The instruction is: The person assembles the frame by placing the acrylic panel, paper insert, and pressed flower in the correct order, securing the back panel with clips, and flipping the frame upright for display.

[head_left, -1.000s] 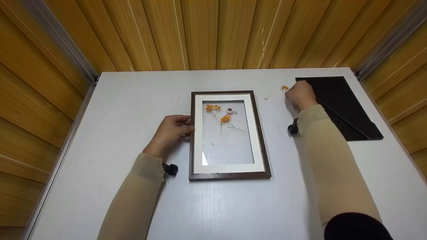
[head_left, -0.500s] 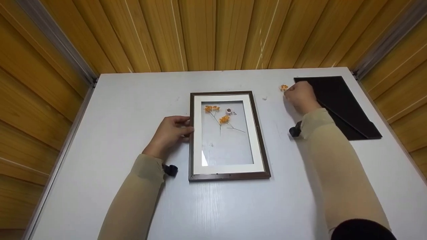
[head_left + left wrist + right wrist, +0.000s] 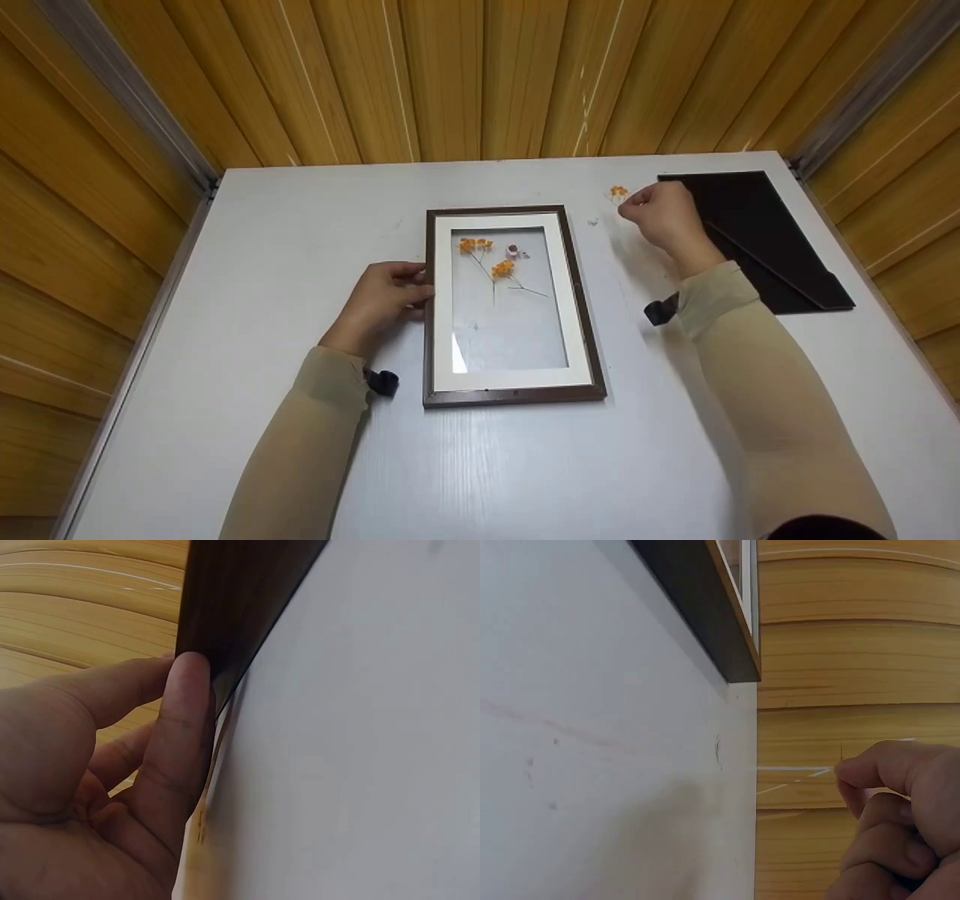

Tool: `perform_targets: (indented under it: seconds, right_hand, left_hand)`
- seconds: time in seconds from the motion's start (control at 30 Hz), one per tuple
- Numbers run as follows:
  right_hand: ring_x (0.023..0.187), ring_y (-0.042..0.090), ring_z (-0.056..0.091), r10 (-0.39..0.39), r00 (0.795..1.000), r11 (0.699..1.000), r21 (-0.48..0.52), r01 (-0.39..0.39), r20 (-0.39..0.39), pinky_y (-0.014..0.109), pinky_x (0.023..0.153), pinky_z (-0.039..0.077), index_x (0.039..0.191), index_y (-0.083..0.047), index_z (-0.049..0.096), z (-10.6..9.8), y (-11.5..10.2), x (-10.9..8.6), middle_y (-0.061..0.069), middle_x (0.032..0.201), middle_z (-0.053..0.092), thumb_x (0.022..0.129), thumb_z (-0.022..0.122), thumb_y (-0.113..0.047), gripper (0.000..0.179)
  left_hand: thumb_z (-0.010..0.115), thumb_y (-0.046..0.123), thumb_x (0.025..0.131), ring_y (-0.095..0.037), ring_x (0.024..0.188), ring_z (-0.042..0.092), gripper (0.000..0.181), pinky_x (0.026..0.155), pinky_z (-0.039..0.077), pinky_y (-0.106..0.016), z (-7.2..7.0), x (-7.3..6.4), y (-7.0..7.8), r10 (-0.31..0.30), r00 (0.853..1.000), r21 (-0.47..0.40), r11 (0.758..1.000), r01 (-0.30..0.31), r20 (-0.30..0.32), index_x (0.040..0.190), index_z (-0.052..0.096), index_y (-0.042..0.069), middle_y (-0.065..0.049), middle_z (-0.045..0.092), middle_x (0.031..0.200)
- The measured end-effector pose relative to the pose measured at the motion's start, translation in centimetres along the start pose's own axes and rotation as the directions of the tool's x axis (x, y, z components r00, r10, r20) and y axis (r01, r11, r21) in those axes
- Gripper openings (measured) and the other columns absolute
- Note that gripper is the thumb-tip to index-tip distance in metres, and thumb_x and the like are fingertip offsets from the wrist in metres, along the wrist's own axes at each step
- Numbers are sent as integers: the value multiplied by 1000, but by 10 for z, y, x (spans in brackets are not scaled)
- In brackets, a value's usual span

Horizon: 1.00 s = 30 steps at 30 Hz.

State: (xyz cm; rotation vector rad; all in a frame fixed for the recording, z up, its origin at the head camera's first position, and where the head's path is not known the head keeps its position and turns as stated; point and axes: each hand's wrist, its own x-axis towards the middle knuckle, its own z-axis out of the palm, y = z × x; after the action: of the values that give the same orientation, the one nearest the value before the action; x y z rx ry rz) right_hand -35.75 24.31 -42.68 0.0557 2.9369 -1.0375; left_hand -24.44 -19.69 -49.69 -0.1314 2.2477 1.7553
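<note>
In the head view a brown picture frame (image 3: 514, 395) with a white mat lies flat on the white table. Behind its opening are orange dried flowers (image 3: 503, 268) on thin stems and a small pale bloom with a dark centre (image 3: 513, 250). My left hand (image 3: 379, 304) holds the frame's left side; the left wrist view has the thumb and fingers (image 3: 187, 686) at its dark edge. Up and right of the frame, my right hand (image 3: 666, 219) pinches a small orange dried flower sprig (image 3: 618, 192) between thumb and fingertips, raised over the table.
A dark backing board (image 3: 739, 217) with a folded-looking flap lies at the table's right rear, partly behind the right hand. Tiny pale scraps (image 3: 593, 222) lie right of the frame. Wood-patterned walls (image 3: 480, 75) border the table's back and sides.
My right hand has lifted the flower sprig off the table by the dark board and moved it slightly left. The left hand has stayed at the frame's edge.
</note>
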Motion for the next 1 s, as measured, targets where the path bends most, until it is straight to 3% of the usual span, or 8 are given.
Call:
perform_targets:
  seconds: [0.23, 0.57, 0.8, 1.0]
  right_hand:
    - [108, 25, 64, -22, 998, 998, 67, 18, 62, 27, 79, 51, 116, 6, 82, 10, -16, -20, 19, 123, 78, 103, 75, -26, 35]
    - [99, 23, 61, -97, 985, 995, 47, 91, 142, 31, 78, 51, 111, 0, 84, 31, -51, -47, 16, 119, 80, 105, 73, -25, 28]
    - [71, 13, 55, -170, 961, 985, 43, 165, 219, 25, 61, 46, 104, -2, 86, 56, -70, -67, 10, 98, 81, 104, 73, -21, 22]
    - [67, 12, 53, -246, 928, 966, -13, 260, 279, 26, 61, 45, 99, -3, 87, 79, -86, -85, 14, 104, 84, 102, 74, -18, 20]
  left_hand:
    - [81, 9, 104, -22, 110, 78, 56, 88, 72, -30, 0, -1, 2, -1, 1000, 2, 1000, 1, 1, 157, 63, 0, -19, 71, 143]
    - [80, 9, 105, -20, 108, 78, 56, 89, 72, -30, -2, 0, 5, 1, 1000, 28, 1000, -2, 13, 158, 63, 1, -19, 72, 142]
    - [80, 9, 106, -20, 108, 78, 57, 89, 72, -30, -1, -1, 4, 2, 1000, 21, 1000, -3, 12, 159, 61, 1, -20, 71, 144]
    - [80, 10, 105, -19, 109, 78, 57, 88, 71, -27, 0, -2, 2, 11, 1000, 37, 999, -12, 11, 158, 62, 1, -21, 71, 144]
